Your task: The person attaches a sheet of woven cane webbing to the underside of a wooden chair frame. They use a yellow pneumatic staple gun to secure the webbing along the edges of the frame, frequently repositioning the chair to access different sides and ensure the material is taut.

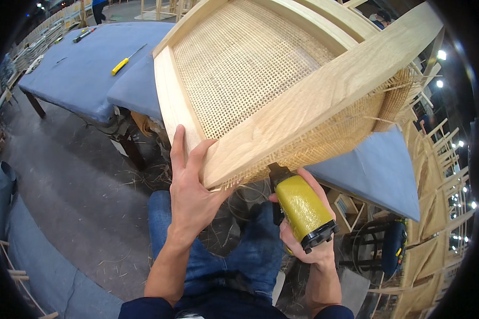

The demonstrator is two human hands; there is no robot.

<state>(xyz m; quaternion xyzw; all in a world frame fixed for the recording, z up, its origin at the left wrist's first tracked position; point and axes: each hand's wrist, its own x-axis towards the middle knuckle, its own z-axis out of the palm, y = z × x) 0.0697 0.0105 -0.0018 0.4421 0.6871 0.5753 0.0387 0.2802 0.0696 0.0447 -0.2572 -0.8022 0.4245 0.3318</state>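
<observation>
A pale wooden chair frame with a woven cane panel is tilted in front of me. Loose cane ends fringe its lower edge, and a flap of cane hangs along the underside. My left hand grips the frame's near corner, two fingers stretched over the wood and the thumb side at the lower edge. In my right hand is a yellow and black staple gun. Its black nose meets the cane fringe under the near rail; whether it touches the wood, I cannot tell.
A blue padded table stands at the far left, bearing a yellow-handled screwdriver. Another blue padded surface lies under the frame at right. Below it are a dark stool and a small wooden box. Cane scraps litter the floor.
</observation>
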